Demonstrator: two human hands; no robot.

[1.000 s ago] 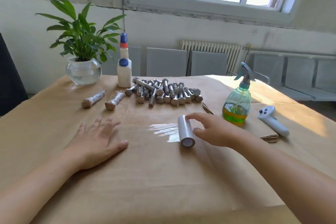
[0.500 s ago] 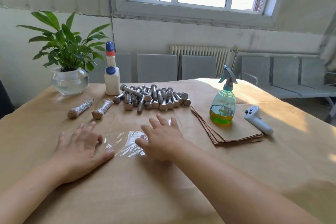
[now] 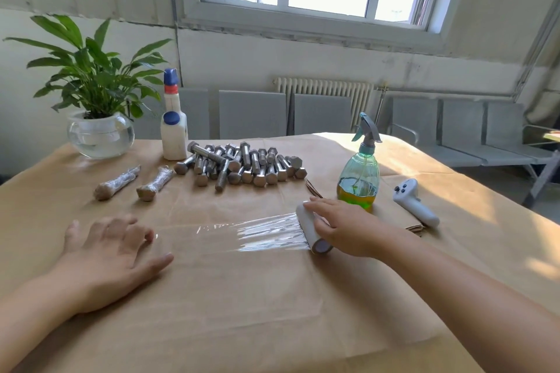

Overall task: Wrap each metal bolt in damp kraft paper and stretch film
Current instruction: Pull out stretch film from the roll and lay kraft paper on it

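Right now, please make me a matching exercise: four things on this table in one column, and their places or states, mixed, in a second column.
Things:
1. stretch film roll
2. spray bottle
3. bare bolts
4. two wrapped bolts

Places or states:
A. lying left of the bolt pile
B. under the right hand
C. heaped near the white bottle
D. standing on the kraft paper stack

Pairs: 1-B, 2-D, 3-C, 4-A

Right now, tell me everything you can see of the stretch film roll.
The stretch film roll is a small white cylinder lying on its side on the kraft-covered table, its open core end facing the camera. A clear, glossy, wrinkled sheet of film runs from it leftward, flat on the paper. The right hand rests over the roll; the left hand presses the sheet's far end.
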